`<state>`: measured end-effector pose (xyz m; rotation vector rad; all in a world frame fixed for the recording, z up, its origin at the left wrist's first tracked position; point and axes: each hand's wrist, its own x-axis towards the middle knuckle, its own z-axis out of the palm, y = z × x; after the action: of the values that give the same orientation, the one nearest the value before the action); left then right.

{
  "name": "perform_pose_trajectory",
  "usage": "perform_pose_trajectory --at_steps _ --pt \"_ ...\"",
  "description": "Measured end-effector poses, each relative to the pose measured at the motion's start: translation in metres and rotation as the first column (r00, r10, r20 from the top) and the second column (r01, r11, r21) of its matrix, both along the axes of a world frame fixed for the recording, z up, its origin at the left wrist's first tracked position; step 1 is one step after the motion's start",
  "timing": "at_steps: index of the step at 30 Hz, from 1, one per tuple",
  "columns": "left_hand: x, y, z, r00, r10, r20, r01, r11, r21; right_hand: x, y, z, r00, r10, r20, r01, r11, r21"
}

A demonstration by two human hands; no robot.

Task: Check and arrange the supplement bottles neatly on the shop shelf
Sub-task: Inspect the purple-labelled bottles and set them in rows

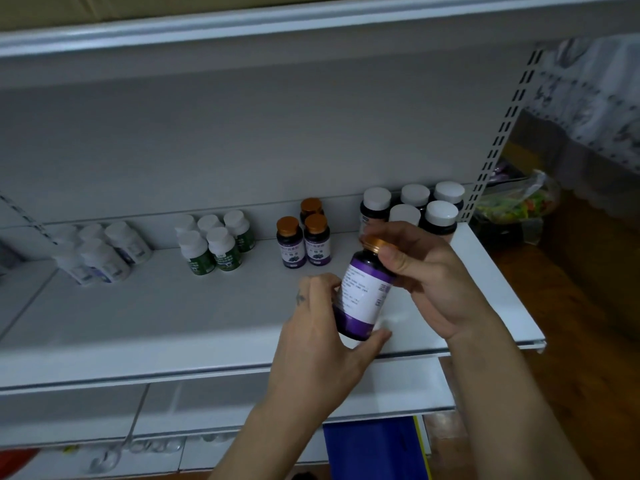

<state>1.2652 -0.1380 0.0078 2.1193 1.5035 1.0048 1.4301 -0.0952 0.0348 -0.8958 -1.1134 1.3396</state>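
Note:
I hold a dark bottle with a purple label and gold cap (362, 292) tilted above the white shelf (173, 317). My left hand (322, 337) grips its base. My right hand (422, 271) grips its cap end. Three matching gold-capped purple bottles (304, 237) stand at the back of the shelf. Right of them stands a group of dark bottles with white caps (440, 213), partly hidden by my right hand. Several white bottles with green labels (214, 244) stand left of centre. Several white bottles with blue labels (100, 251) stand at the far left.
An upper shelf edge (242, 26) overhangs the bottles. A slotted upright (502, 133) bounds the shelf on the right, with a plastic bag of colourful items (519, 206) and a wooden floor (588, 341) beyond. A lower shelf (398, 386) and a blue box (374, 448) lie below.

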Motion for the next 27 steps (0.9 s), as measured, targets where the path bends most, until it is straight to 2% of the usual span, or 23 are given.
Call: perform_pose_trajectory --at_steps 3,6,10,16,21,27 --pt "0.0005 -0.0006 -0.0011 1.000 0.010 0.023 -0.011 1.000 0.006 -0.0042 0.0000 0.0007 1.000 -0.017 0.018 0.017 1.000 -0.019" --pt "-0.0015 0.0008 -0.0013 0.996 0.047 0.071 -0.049 0.998 0.029 -0.0070 0.0013 0.0015 0.999 -0.014 -0.031 0.014 1.000 -0.001" --pt "-0.0049 0.0024 -0.0001 0.988 0.071 0.138 -0.080 0.995 0.060 -0.0054 0.0013 0.0029 0.992 0.074 -0.100 -0.074 0.997 0.003" --pt "-0.0040 0.0027 0.0006 0.990 0.039 0.136 -0.045 0.998 0.045 -0.0082 0.0048 0.0026 0.984 0.114 -0.136 -0.112 0.993 0.020" --pt "-0.0030 0.0034 0.0020 0.990 0.012 0.137 -0.020 0.998 0.062 -0.0086 0.0073 -0.0001 0.987 0.062 -0.147 -0.061 0.998 0.012" --pt "-0.0012 0.0077 -0.0016 0.998 0.032 0.057 -0.035 0.998 0.051 -0.0081 0.0089 0.0003 0.994 -0.015 -0.109 0.015 1.000 -0.005"
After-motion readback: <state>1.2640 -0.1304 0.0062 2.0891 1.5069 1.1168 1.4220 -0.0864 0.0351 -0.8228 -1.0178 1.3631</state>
